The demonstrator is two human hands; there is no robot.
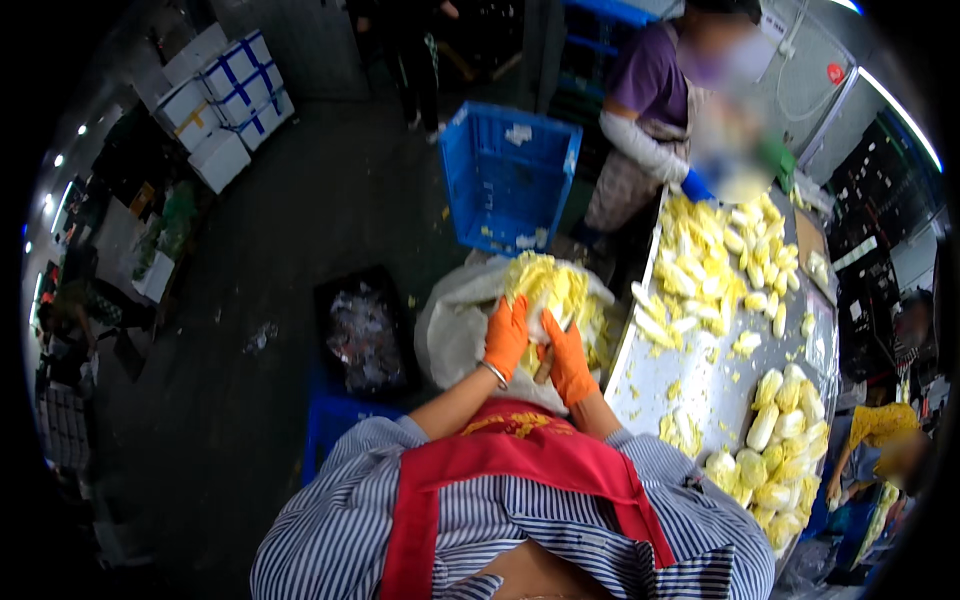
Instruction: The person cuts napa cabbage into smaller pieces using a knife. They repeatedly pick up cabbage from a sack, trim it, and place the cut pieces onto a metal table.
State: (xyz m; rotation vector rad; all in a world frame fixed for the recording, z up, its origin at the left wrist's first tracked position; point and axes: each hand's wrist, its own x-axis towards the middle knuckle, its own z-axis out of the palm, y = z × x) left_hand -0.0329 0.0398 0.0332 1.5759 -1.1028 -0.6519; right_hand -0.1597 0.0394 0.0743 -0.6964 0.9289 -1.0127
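Both my hands wear orange gloves and meet over a large white sack [450, 322] that holds yellow cabbage leaves [596, 330]. My left hand [507, 337] grips a yellow napa cabbage [551, 289] from its left side. On the cabbage's right, my right hand [570, 364] holds a knife, its brown handle [544, 367] showing under the palm; the blade is mostly hidden. To the right, a metal table [637, 390] bears loose leaves, small trimmed cabbage hearts [765, 255] and a pile of whole napa cabbages [787, 442].
A blue plastic crate [502, 180] stands beyond the sack. A black crate [364, 337] with plastic waste is at the left, by a blue container [337, 420]. A co-worker [652, 127] with blue gloves works at the table's far end. White foam boxes [240, 90] are stacked farther off.
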